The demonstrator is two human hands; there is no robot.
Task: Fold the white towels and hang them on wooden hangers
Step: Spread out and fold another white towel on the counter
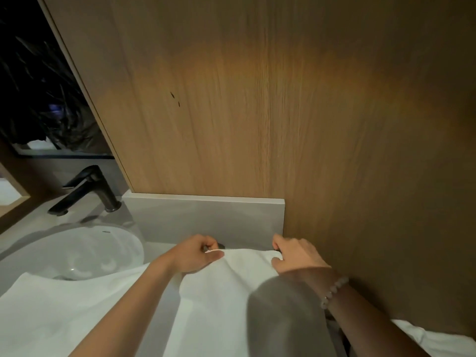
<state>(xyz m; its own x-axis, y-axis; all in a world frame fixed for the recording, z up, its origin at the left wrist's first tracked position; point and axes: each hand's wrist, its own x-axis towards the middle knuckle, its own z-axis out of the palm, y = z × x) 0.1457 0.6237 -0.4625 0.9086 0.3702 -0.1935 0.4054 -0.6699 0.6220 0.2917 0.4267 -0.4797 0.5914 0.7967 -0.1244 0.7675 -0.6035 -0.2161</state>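
A white towel (219, 300) lies stretched over the grey counter, running from its far edge back toward me. My left hand (197, 253) pinches the towel's far left corner between thumb and curled fingers. My right hand (296, 255) grips the far right corner, close to the wooden wall. A dark blurred shape low in the middle covers part of the towel and my right forearm, which wears a bead bracelet. No wooden hanger is in view.
A round white basin (85, 251) sits at the left with a black tap (90, 189) behind it. A grey upstand (206, 215) and a wooden wall panel (257, 99) close off the back. More white cloth (46, 318) lies at the lower left and lower right.
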